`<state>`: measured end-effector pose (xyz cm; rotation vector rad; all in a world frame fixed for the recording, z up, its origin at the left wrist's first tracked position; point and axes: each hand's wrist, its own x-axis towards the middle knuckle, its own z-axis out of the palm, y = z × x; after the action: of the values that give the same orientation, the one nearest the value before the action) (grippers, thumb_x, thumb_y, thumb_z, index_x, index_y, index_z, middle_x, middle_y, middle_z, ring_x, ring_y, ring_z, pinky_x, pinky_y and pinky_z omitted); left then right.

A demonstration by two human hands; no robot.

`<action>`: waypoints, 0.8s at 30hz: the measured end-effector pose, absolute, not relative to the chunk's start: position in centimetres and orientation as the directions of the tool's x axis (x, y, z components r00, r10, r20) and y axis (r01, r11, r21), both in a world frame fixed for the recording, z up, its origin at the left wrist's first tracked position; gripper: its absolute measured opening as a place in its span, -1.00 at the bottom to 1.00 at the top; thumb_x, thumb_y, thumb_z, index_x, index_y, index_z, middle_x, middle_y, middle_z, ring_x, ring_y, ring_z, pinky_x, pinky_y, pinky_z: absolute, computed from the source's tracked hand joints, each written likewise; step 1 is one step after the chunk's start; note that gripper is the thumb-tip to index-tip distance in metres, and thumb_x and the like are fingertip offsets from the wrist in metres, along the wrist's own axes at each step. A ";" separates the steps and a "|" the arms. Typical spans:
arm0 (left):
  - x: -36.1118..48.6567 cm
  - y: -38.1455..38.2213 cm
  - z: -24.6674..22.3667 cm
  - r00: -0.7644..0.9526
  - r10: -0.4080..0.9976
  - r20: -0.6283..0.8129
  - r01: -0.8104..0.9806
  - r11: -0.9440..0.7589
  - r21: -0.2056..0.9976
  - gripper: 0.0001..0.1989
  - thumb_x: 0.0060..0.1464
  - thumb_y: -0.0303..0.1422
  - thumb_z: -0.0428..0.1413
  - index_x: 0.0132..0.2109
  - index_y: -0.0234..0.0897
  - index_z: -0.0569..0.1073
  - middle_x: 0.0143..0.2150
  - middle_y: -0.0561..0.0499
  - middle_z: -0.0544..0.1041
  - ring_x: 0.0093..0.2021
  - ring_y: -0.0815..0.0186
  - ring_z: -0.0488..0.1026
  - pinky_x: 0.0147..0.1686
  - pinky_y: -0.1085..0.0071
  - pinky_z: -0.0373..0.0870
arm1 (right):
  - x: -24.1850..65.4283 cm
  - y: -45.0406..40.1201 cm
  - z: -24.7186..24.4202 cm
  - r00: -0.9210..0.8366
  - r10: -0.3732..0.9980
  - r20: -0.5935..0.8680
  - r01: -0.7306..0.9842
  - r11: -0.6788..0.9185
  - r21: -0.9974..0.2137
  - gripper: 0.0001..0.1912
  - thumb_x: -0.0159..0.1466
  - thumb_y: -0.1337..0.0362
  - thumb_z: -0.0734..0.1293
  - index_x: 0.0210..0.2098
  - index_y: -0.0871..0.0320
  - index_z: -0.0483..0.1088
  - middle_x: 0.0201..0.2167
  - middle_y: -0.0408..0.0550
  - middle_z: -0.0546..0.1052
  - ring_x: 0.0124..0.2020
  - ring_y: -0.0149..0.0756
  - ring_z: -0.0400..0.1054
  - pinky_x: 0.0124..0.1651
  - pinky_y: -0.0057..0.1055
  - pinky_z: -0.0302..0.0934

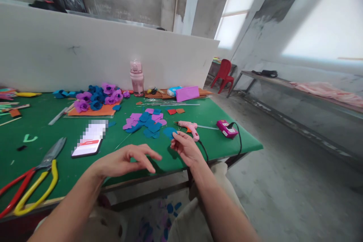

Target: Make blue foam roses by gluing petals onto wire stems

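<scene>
Between the fingertips of my right hand [185, 147] is a blue paper petal [169, 132], held above the green table near its front edge. My left hand [129, 159] hovers to the left of it, fingers spread and nothing in them. A loose pile of purple and blue petals [147, 121] lies just beyond both hands. The pink glue gun [189, 126] rests on its side right behind my right hand, with a clear glue stick in its back end.
Large shears [45, 170] and a phone [90, 138] lie at the left. Paper flowers [98, 96], a pink bottle [137, 79] and a purple paper stack [187, 93] stand or lie along the white partition [113, 51]. A magenta box [227, 129] with a black cord sits at the right.
</scene>
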<state>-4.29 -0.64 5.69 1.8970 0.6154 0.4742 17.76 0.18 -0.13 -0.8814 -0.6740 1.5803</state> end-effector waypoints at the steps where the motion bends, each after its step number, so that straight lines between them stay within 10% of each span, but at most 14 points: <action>1: -4.3 -0.5 5.6 0.769 0.636 0.060 0.210 -0.340 0.917 -0.82 -0.03 -0.33 0.11 -0.26 -0.11 0.58 -0.01 -0.11 0.48 -0.05 0.14 0.39 -0.05 0.27 0.28 | 17.7 0.1 -0.1 -0.081 0.978 -0.191 -0.575 -0.203 -0.792 -0.70 -0.09 0.21 0.49 -0.48 0.19 0.32 -0.65 -0.24 0.40 -0.62 -0.55 0.24 -0.49 -0.57 0.19; 7: -3.0 1.1 2.5 0.362 0.911 0.195 0.247 -0.296 0.923 -0.44 -0.14 -0.36 0.18 0.09 -0.07 0.34 0.11 -0.06 0.35 -0.08 0.21 0.39 -0.07 0.25 0.32 | 16.5 -0.6 -0.2 -0.273 0.927 -0.259 -0.618 -0.375 -0.691 -0.75 -0.03 0.24 0.46 -0.52 0.19 0.31 -0.65 -0.25 0.38 -0.63 -0.54 0.24 -0.50 -0.55 0.21; 12: -2.2 1.3 2.0 0.350 0.892 0.286 0.061 -0.326 0.943 -0.78 -0.11 -0.36 0.18 -0.22 -0.23 0.50 0.10 -0.12 0.36 -0.02 0.17 0.36 -0.04 0.24 0.29 | 15.3 -1.3 -0.6 -0.411 0.871 -0.271 -0.560 -0.475 -0.678 -0.77 -0.01 0.23 0.44 -0.53 0.21 0.33 -0.67 -0.24 0.38 -0.64 -0.54 0.25 -0.52 -0.56 0.22; 24: -2.3 0.9 2.5 0.338 0.940 -0.042 0.191 -0.025 0.981 -0.81 -0.15 -0.29 0.17 -0.45 -0.30 0.35 -0.63 0.15 0.31 -0.64 0.47 0.25 -0.60 0.52 0.21 | 14.3 -1.0 -0.8 -0.176 0.970 -0.168 -0.312 -0.217 -0.925 -0.56 0.05 -0.07 0.31 -0.36 0.22 0.41 -0.50 -0.10 0.44 -0.52 -0.45 0.30 -0.47 -0.51 0.23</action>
<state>-2.29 0.93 2.46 1.4864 1.0835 0.8432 14.31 -1.03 -0.84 -1.0178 -0.9564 1.6012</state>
